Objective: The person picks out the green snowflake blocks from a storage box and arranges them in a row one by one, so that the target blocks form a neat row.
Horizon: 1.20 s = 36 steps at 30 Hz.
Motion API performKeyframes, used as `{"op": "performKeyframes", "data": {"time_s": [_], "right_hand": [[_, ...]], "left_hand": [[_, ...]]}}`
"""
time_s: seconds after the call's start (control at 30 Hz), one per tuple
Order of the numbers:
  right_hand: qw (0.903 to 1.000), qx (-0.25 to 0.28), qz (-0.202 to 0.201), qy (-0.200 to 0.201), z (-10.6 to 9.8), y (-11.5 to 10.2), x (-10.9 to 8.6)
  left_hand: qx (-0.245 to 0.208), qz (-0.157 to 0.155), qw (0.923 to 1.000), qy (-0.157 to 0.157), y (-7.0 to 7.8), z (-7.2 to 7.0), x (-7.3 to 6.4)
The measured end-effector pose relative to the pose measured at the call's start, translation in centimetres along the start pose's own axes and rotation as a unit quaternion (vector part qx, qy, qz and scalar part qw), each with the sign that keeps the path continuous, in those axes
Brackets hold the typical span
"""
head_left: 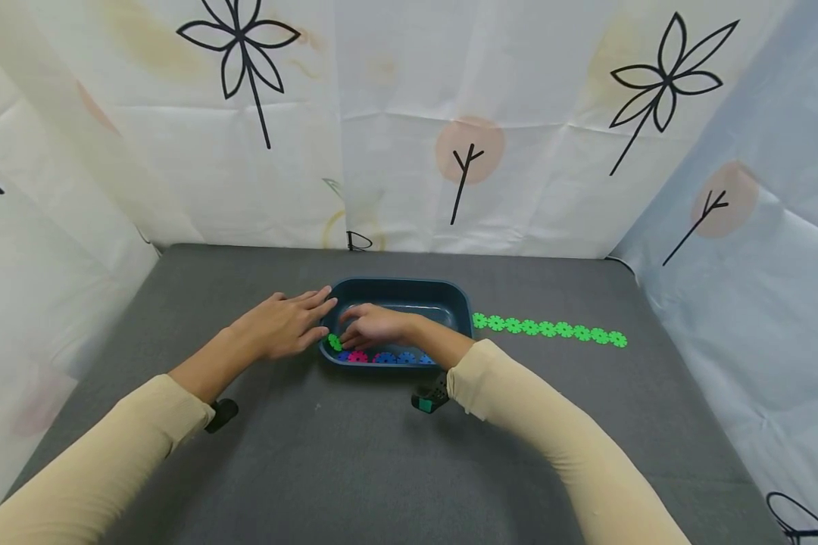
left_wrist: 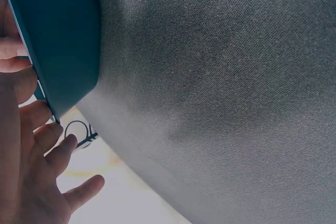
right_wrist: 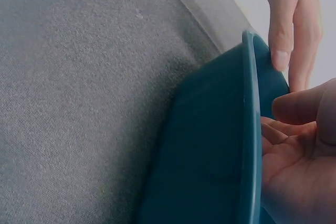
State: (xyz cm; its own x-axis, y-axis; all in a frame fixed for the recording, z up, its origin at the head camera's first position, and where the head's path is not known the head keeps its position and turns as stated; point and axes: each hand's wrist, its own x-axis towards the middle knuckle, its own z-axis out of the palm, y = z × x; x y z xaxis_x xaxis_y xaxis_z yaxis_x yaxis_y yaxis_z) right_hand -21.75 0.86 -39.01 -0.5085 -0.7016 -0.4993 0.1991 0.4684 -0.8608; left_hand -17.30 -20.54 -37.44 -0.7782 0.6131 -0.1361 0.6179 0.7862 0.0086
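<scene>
A dark teal tray (head_left: 402,284) stands on the grey table. My left hand (head_left: 289,322) lies at its left end, its fingers (left_wrist: 35,114) extended and touching the rim. My right hand (head_left: 376,325) reaches inside the tray with its fingers bent downward; in the right wrist view its thumb (right_wrist: 296,106) stands apart from the fingers, which the rim partly hides. Just left of these fingertips is a green flower-shaped plastic disc (head_left: 335,343). Along the near wall lie a pink disc (head_left: 357,356) and several blue discs (head_left: 405,358).
A row of green flower-shaped discs (head_left: 547,329) extends to the right from the tray's right side across the grey tabletop (head_left: 354,454). White cloth with printed plants (head_left: 409,166) hangs behind the table and at both sides.
</scene>
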Motion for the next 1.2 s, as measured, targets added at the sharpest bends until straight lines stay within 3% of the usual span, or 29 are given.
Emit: {"op": "performKeyframes", "data": {"time_s": [0.5, 1.2], "right_hand": [[0.9993, -0.032, -0.019, -0.008, 0.9, 0.6, 0.6], [0.9963, -0.074, -0.041, 0.011, 0.8, -0.2, -1.2]], "left_hand": [[0.0, 0.002, 1.0, -0.004, 0.0, 0.0, 0.1], [-0.001, 0.005, 1.0, -0.008, 0.0, -0.1, 0.2]]}}
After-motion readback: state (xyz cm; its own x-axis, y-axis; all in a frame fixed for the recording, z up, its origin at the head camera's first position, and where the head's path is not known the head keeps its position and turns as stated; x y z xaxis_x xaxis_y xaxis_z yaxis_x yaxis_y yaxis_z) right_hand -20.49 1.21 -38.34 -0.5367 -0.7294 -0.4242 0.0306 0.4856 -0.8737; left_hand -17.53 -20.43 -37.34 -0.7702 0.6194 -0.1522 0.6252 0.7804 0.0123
